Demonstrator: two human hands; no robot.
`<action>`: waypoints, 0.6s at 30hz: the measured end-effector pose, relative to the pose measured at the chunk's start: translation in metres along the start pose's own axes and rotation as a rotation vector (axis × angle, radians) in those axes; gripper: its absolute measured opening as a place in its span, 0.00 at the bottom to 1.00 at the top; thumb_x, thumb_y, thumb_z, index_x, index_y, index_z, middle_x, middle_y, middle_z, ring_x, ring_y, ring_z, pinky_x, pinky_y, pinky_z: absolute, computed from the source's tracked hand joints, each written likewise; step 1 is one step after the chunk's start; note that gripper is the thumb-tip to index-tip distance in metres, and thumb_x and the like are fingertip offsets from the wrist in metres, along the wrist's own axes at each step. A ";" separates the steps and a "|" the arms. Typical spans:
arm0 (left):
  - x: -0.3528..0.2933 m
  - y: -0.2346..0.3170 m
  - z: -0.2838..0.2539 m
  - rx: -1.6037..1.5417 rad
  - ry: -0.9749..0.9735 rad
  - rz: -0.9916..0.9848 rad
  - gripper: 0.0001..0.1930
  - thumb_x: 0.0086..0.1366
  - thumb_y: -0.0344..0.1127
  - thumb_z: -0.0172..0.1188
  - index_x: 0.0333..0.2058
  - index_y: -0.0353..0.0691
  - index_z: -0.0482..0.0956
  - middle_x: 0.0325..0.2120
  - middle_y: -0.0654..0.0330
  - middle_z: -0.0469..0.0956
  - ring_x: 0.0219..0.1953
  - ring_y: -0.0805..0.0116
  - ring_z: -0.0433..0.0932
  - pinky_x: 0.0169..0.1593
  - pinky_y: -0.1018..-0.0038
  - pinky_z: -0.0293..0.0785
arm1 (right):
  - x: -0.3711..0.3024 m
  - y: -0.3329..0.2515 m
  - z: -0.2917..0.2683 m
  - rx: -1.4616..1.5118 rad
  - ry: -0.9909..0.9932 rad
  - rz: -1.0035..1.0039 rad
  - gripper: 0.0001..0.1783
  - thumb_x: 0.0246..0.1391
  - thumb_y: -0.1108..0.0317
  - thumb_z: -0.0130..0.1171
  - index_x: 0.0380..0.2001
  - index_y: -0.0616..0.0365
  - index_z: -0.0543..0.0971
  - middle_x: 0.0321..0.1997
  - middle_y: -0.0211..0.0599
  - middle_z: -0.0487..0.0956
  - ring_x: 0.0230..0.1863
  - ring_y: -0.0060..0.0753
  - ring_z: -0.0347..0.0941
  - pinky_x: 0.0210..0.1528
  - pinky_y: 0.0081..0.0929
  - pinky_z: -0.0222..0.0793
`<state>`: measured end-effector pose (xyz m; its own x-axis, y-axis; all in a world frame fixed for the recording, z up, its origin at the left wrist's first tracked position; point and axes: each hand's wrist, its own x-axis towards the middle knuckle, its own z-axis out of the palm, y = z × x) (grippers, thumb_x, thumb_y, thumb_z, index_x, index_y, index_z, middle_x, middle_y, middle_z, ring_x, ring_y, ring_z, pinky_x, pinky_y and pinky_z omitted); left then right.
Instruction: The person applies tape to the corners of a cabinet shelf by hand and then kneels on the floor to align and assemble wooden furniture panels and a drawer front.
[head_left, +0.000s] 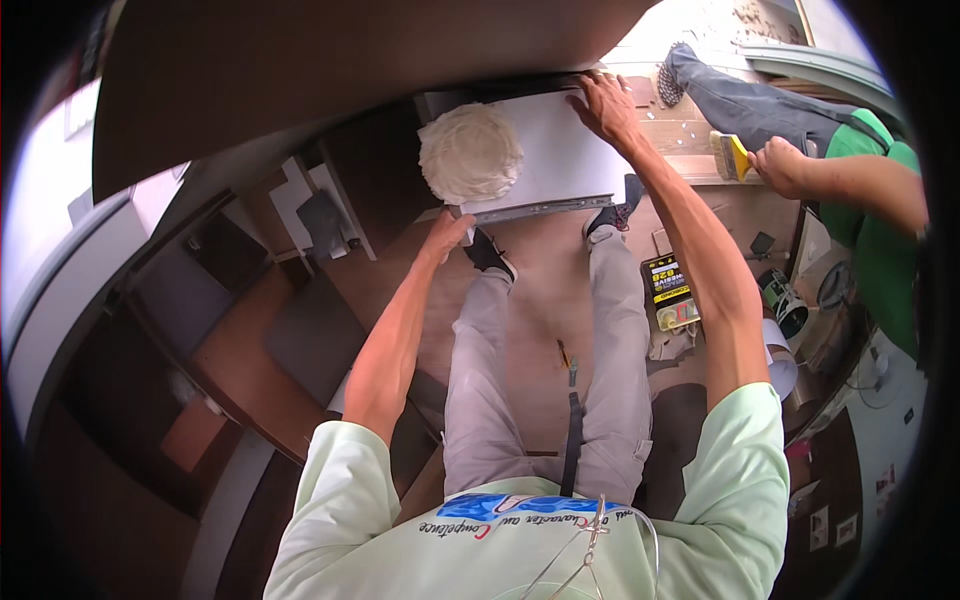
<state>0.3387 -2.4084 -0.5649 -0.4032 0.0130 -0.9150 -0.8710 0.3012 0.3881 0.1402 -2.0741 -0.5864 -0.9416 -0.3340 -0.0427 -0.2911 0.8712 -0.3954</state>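
A white drawer-like box (565, 150), with a metal slide rail (545, 209) along its near side, is between my hands. My left hand (447, 237) is closed on its near left corner, thumb up and fingers mostly hidden beneath. At the far right corner my right hand (608, 108) grips the edge, thumb over the white face; the fingertips reach up close to a large brown panel (350, 50). On the left part of the white face sits a round, cream-coloured, crumpled bundle (470, 153), perhaps cloth; neither hand visibly touches it.
At the right, a co-worker in green (880, 240) holds a yellow-handled paintbrush (734, 158). Beside my right leg stand a black-and-yellow tin (668, 290) and an open pot (785, 303). A white roll (780, 360) lies nearby. Brown cabinets (235, 360) fill the left.
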 end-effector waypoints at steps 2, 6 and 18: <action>-0.023 0.002 0.003 -0.048 0.012 0.066 0.36 0.59 0.48 0.61 0.59 0.35 0.58 0.49 0.52 0.68 0.49 0.59 0.71 0.53 0.56 0.69 | -0.008 -0.046 -0.030 0.130 0.126 0.021 0.18 0.55 0.59 0.57 0.49 0.50 0.76 0.51 0.39 0.74 0.53 0.47 0.69 0.58 0.47 0.59; -0.070 -0.031 -0.019 -0.305 -0.010 0.068 0.45 0.60 0.55 0.60 0.67 0.39 0.48 0.58 0.48 0.63 0.59 0.55 0.67 0.61 0.57 0.62 | -0.044 -0.150 -0.051 0.311 0.164 -0.014 0.15 0.54 0.66 0.58 0.47 0.52 0.76 0.48 0.39 0.75 0.51 0.46 0.69 0.53 0.41 0.61; -0.155 -0.220 -0.065 -0.616 0.235 -0.062 0.36 0.64 0.52 0.57 0.63 0.38 0.59 0.55 0.49 0.71 0.52 0.60 0.74 0.56 0.64 0.68 | -0.125 -0.364 0.040 0.496 -0.375 -0.244 0.20 0.52 0.67 0.59 0.49 0.57 0.72 0.46 0.48 0.74 0.48 0.52 0.72 0.49 0.42 0.68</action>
<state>0.5747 -2.5386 -0.5016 -0.3373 -0.2167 -0.9161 -0.8676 -0.3061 0.3918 0.3711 -2.3640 -0.4740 -0.7099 -0.6812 -0.1787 -0.2921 0.5157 -0.8055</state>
